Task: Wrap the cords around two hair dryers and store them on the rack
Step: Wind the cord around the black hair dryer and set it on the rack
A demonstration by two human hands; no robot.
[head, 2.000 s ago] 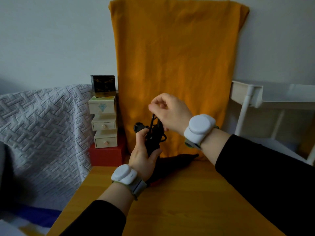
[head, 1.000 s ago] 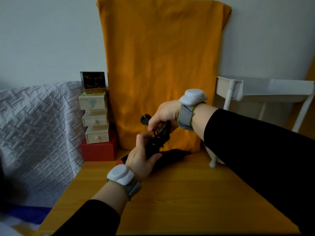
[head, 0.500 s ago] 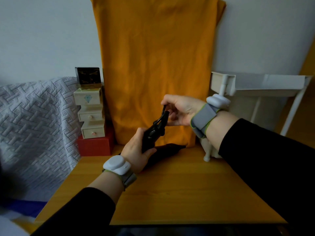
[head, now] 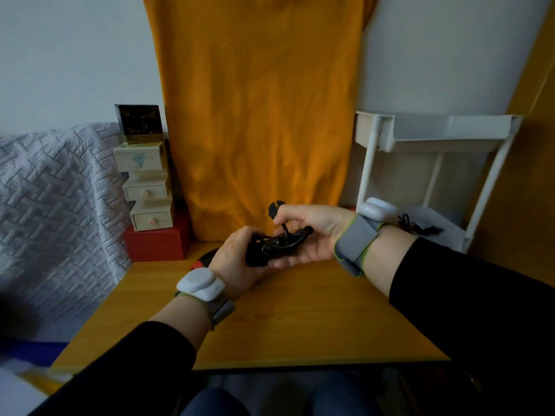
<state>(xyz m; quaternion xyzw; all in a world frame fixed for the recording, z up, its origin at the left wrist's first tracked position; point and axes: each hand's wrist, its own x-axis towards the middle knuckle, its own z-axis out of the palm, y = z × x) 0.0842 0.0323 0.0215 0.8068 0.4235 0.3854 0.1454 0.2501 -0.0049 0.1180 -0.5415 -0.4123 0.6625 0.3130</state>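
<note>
left grip curled round a black hair dryer above the bench's far edge; right grip, palm up, pinches its cord.

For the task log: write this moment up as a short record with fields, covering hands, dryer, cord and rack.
left hand: grips the black hair dryer above the table
right hand: cradles the hair dryer, pinches the cord below its plug
cord: looped round the hair dryer, plug end sticking up
rack: white, on the right; this hair dryer not on it
stage: wrapping, not yet stored
</note>
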